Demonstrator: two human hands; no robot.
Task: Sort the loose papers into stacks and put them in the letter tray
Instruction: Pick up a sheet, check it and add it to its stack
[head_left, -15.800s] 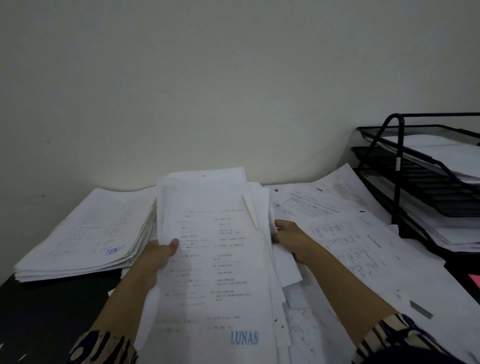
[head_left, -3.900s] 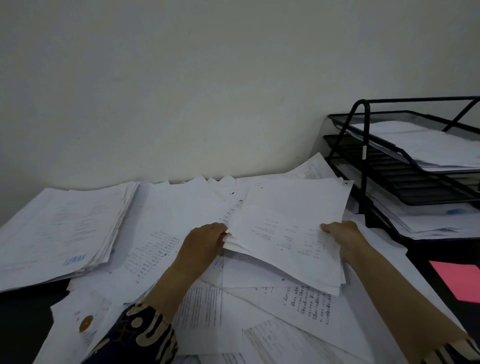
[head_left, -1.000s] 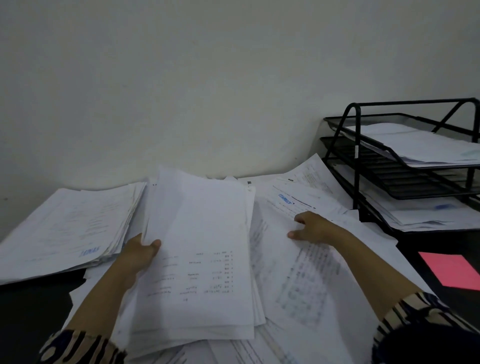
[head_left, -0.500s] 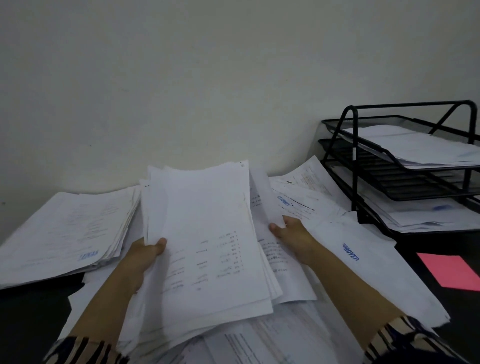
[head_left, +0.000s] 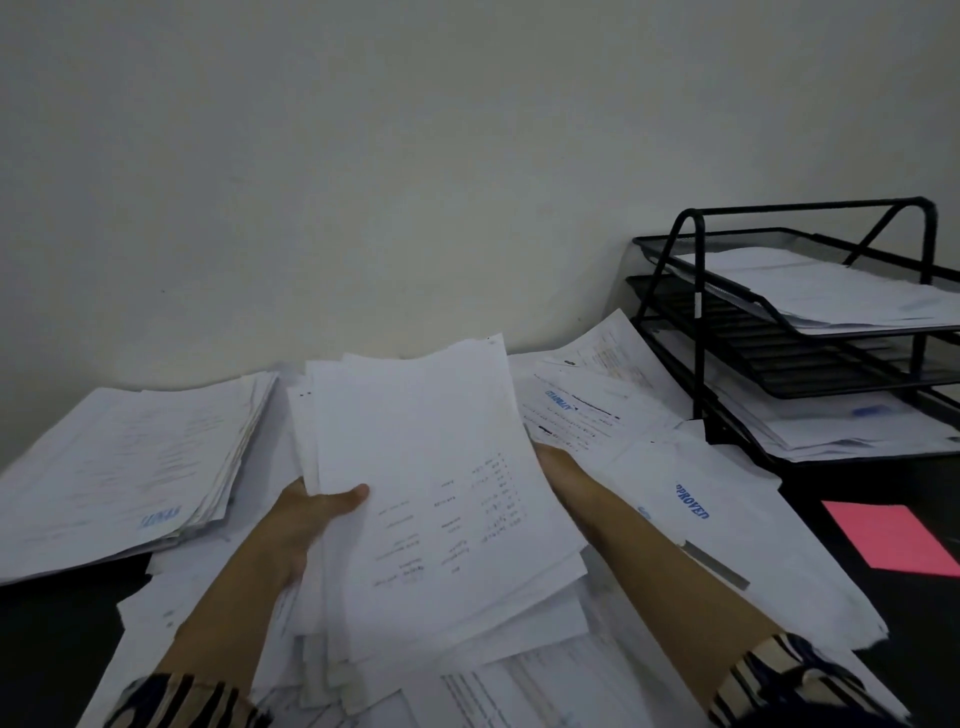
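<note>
since half a second back the right hand (head_left: 558, 470) has slid in behind the right edge of the held bundle (head_left: 436, 499), and the bundle now sits a bit more upright; a second back that hand was out flat on the loose sheets (head_left: 691, 499) to the right.

head view: left hand (head_left: 311, 514) grips the bundle's left edge, thumb on top of the front page. right hand is mostly hidden behind the paper, so i cannot tell if it's gripping or just propping. bundle is lifted over the desk mess, edges ragged. sorted stack (head_left: 124, 467) lies at left. letter tray (head_left: 779, 312) stands at far right, paper in top and bottom tiers, middle tier looks bare. pink note (head_left: 888, 540) lies in front of it.

step: gathering and squaring a stack, i'd say. next: tap edges flush, then move it to the left stack or a tray tier.
</note>
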